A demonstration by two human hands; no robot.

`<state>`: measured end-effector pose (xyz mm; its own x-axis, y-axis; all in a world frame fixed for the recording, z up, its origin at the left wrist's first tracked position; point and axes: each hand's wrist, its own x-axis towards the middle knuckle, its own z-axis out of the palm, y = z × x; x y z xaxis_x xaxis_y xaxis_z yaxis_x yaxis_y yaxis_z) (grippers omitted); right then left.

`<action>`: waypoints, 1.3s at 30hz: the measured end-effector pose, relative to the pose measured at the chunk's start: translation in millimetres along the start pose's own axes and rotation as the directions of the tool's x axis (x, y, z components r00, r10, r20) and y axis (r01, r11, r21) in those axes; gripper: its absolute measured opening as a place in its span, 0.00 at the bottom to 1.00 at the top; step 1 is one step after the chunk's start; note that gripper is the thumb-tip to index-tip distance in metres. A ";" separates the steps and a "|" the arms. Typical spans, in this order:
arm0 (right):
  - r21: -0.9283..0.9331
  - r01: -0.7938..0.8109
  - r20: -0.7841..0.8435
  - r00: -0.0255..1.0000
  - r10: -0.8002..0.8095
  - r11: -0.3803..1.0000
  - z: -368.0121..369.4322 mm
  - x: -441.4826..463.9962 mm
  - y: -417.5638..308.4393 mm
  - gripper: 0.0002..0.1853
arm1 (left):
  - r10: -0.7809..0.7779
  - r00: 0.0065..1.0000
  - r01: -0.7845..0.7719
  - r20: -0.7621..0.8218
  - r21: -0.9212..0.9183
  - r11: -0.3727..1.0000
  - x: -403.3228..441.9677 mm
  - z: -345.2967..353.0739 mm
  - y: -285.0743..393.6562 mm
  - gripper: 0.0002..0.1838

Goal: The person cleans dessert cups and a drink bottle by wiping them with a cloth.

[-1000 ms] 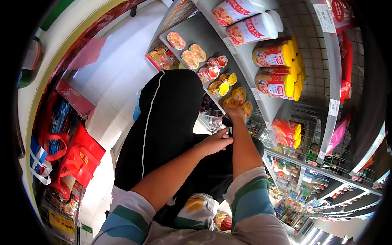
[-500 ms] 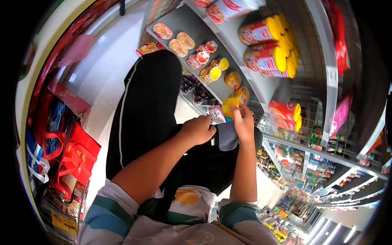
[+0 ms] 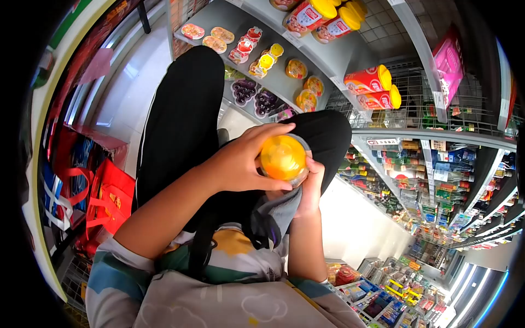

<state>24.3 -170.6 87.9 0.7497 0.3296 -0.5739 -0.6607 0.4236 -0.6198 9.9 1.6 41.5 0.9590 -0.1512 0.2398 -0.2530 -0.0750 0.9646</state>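
Above my lap, both hands hold a round clear cup (image 3: 283, 157) with orange-yellow contents, its round face turned up to me. My left hand (image 3: 240, 159) wraps its left side, thumb and fingers spread around the rim. My right hand (image 3: 310, 188) grips the lower right edge with the thumb up; its other fingers are mostly hidden. A grey cloth (image 3: 280, 214) hangs beneath the cup against my right hand; which fingers hold it I cannot tell. Similar orange cups (image 3: 307, 100) sit on the low shelf ahead.
The grey shelf (image 3: 240, 16) carries red and yellow cup packs (image 3: 266, 60), with dark grape-shaped packs (image 3: 244, 92) lower down. Yellow-lidded canisters (image 3: 369, 80) stand above. Red bags (image 3: 112, 191) hang at my left. My bent knees (image 3: 188, 98) are close to the shelf.
My right hand has brought the cup from the shelf edge back over my lap. My left hand has moved up from the grey cloth onto the cup. The view has shifted.
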 end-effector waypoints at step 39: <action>-0.549 0.600 -0.323 0.490 -0.810 0.582 -26.8 -53.0 -104.6 0.23 | 0.141 0.986 -0.107 -0.093 0.304 0.947 23.2 -16.0 -2.4 0.43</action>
<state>52.7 -255.0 168.8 0.8896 -0.4541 0.0480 0.0441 -0.0193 -0.9988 34.8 14.1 46.6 0.9214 -0.0680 0.3827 -0.3809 -0.3540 0.8542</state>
